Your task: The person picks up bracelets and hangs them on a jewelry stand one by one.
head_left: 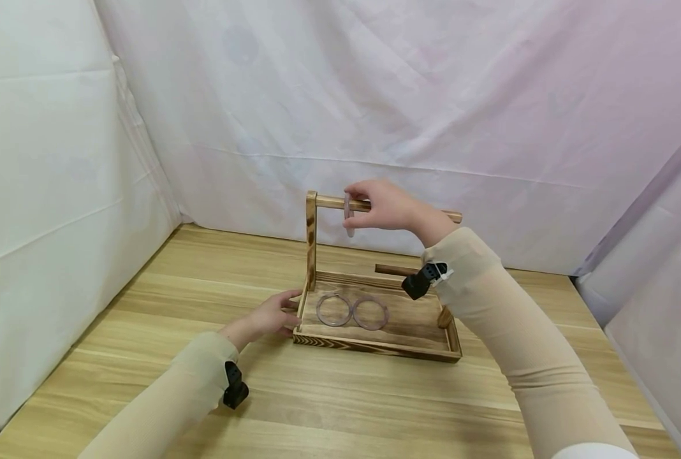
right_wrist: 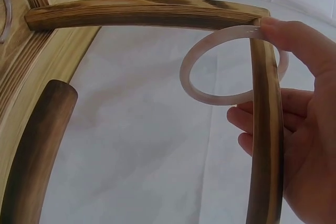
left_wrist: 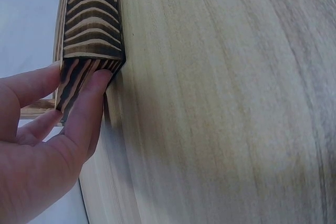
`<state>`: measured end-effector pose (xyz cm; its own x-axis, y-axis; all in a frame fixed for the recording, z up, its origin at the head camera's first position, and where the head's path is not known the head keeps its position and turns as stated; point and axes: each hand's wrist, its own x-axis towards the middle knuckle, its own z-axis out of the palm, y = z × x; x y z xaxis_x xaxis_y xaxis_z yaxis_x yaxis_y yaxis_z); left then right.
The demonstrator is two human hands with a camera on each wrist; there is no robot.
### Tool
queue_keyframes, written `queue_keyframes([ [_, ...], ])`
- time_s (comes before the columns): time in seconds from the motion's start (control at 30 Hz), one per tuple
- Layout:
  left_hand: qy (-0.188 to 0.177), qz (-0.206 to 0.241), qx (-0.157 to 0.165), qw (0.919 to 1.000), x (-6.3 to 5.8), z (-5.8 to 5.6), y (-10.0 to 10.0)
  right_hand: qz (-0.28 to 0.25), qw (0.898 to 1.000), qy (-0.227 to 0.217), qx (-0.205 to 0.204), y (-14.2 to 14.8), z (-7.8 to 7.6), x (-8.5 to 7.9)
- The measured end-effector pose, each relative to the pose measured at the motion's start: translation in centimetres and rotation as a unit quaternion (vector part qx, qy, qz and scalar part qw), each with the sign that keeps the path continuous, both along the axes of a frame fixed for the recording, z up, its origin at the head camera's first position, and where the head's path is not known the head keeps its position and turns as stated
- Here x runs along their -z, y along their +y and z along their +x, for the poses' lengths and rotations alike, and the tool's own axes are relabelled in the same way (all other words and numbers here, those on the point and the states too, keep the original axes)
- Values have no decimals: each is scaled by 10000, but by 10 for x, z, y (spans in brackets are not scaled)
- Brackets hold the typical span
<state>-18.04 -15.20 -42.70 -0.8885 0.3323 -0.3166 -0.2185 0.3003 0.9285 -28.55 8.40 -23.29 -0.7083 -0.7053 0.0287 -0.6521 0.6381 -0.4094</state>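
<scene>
My right hand (head_left: 389, 205) pinches a pale, translucent bangle (right_wrist: 210, 98) between thumb and fingers. The bangle encircles the upper horizontal bar (head_left: 330, 202) of a brown wooden stand, near its left post (head_left: 311, 242). Two more bangles, the left one (head_left: 318, 312) and the right one (head_left: 388, 312), lie side by side in the stand's tray (head_left: 375, 347). At the tray's left end, my left hand (head_left: 268, 317) holds the wall, its fingers at the rim and its thumb against the dark-striped end face (left_wrist: 73, 80).
A lower, shorter bar (head_left: 392, 269) with a free left end extends behind the tray. A small wooden block (head_left: 445, 317) is at the tray's right end. The stand rests on a wood-grain table (head_left: 317, 408), with white cloth (head_left: 375, 95) hanging behind and at both sides.
</scene>
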Motion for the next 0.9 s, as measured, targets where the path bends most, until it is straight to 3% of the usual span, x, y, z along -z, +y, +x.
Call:
queue_keyframes([
  [0.5,-21,-14,7,10000,0,1,0,142,9996,226,59,2,4,-1],
  [0.9,-26,-18,13,10000,1,2,-1,46,9985,383,401,21,13,3],
])
